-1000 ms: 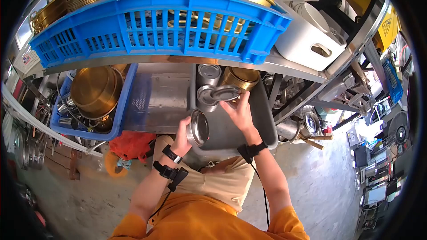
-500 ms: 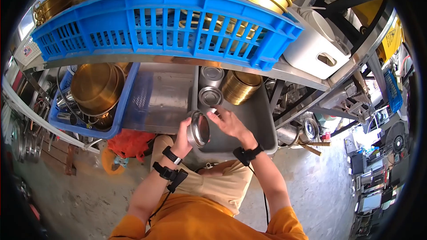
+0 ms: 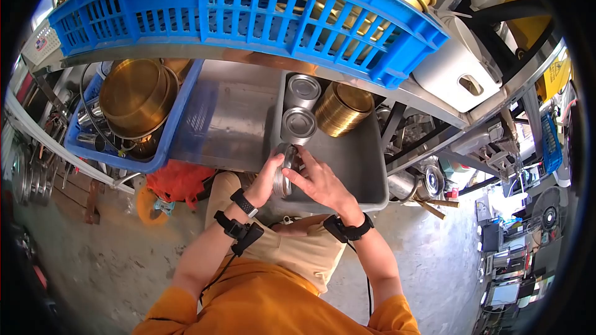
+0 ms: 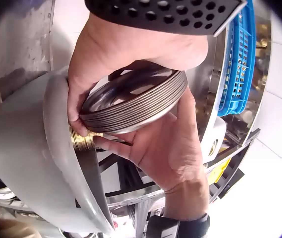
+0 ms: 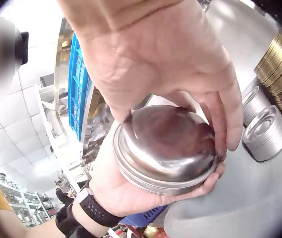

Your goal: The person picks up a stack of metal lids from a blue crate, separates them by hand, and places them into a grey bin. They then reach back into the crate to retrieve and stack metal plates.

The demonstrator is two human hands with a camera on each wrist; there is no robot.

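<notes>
Now gripping the stack of small round steel dishes [image 3: 284,169] from both sides: left hand [image 3: 268,180] cupping underneath, right hand [image 3: 318,181], back from the steel stacks [image 3: 299,125], closing fingers over it, above the grey plastic tub's [image 3: 366,174] near rim.
</notes>
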